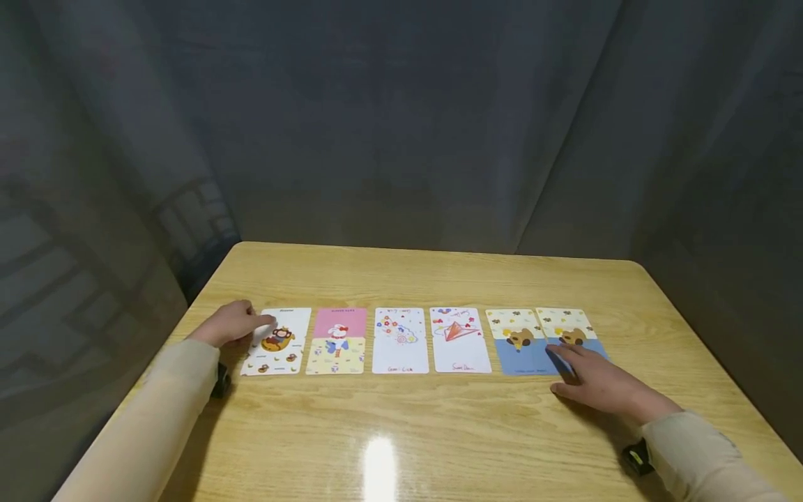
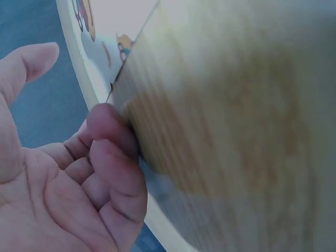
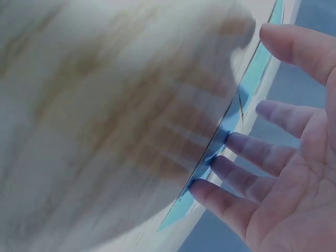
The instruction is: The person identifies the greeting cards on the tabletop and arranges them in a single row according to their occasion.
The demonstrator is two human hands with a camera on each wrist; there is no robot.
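At the left end of a row of picture cards lies a white card with a monkey (image 1: 282,348). My left hand (image 1: 228,324) is at its left edge, one finger reaching over the card. In the left wrist view the thumb stands away and the other fingers bend loosely at the corner of the white card (image 2: 105,31), holding nothing. My right hand (image 1: 596,383) is at the row's right end. Its spread fingertips (image 3: 202,189) touch the lower blue part of the rightmost card (image 1: 564,321), which shows a brown animal. A matching card (image 1: 517,341) lies directly left of it.
Between the hands lie a pink and yellow rabbit card (image 1: 339,338), a white card with flower drawings (image 1: 400,341) and a white card with a red paper-plane drawing (image 1: 461,341). The cards rest flat on a wooden table (image 1: 408,279). Dark curtains (image 1: 401,125) hang behind it.
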